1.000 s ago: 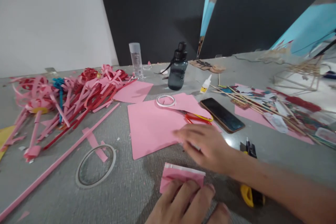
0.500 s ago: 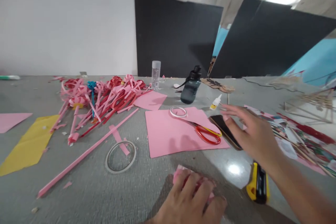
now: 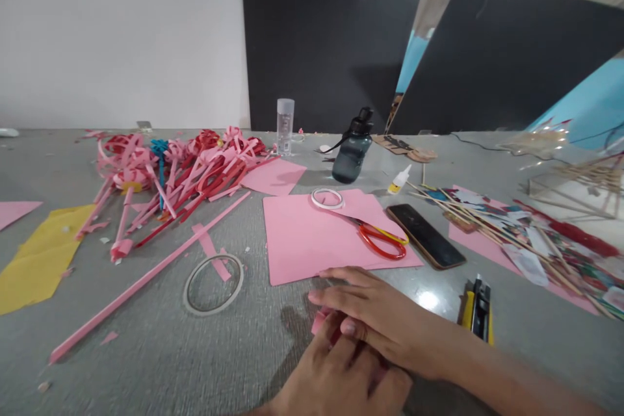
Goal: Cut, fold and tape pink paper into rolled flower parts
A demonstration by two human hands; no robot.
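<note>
My left hand (image 3: 341, 367) is at the bottom centre with its fingers curled over a small folded pink paper piece (image 3: 319, 321). Most of that piece is hidden beneath the fingers. My right hand (image 3: 385, 318) lies across it from the right, fingers stretched out and thumb touching the left hand's fingers. Just beyond the hands is a pink paper sheet (image 3: 302, 240), with red-and-yellow-handled scissors (image 3: 383, 242) and a white tape roll (image 3: 327, 190) on it. To the left lies a larger tape ring (image 3: 190, 299) beside a long pink paper stick (image 3: 146, 279).
Pink and red paper-strip flowers (image 3: 195, 169) are heaped at the left, near a yellow sheet (image 3: 43, 253). A dark water bottle (image 3: 351, 153), clear bottle (image 3: 285, 130) and glue bottle (image 3: 399, 180) stand behind. On the right are a phone (image 3: 426, 236), box cutter (image 3: 480, 312) and thin sticks (image 3: 492, 227).
My right hand has come down and left from beside the phone to the left hand and the pink piece. The view has tilted down slightly. My left hand keeps its grip.
</note>
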